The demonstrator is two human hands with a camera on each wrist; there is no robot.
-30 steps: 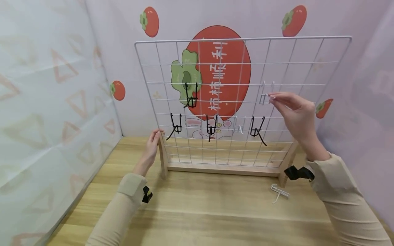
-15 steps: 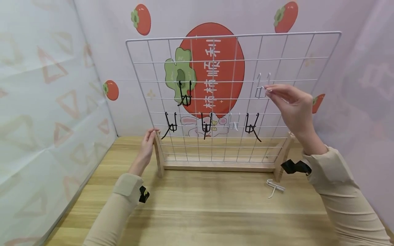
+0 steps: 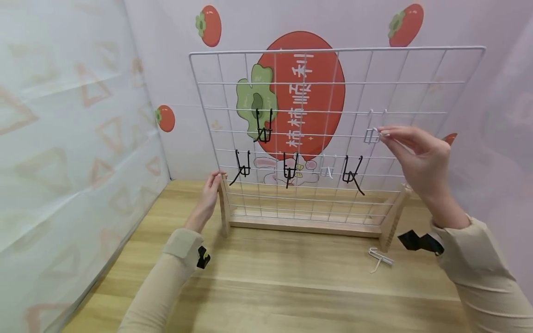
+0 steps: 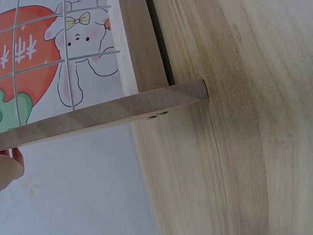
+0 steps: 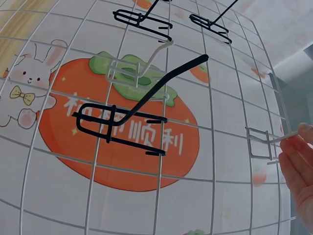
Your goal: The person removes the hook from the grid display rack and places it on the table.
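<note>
Pinching the jutting arm of a white hook (image 3: 372,130), the right hand (image 3: 422,157) has thumb and fingertips together at 3 o'clock on the wire grid (image 3: 337,49) (the dial is centred on the grid as the head view shows it). Whether that hook's top ends have caught a wire, I cannot tell. At 8 o'clock the left hand (image 3: 210,192) is clamped on the upper end of the left upright (image 3: 225,208) of the wooden stand (image 3: 306,226). A second white hook (image 3: 327,171) hangs at 6 o'clock. Four black hooks (image 3: 264,134) hang too: one at 9, one between 8 and 9, one between 7 and 8, one at 5. Farther out at 5 o'clock, a loose white hook (image 3: 381,259) lies on the wooden table (image 3: 266,286), near the stand's right foot. Behind the wires shows a printed red persimmon (image 3: 320,74).
</note>
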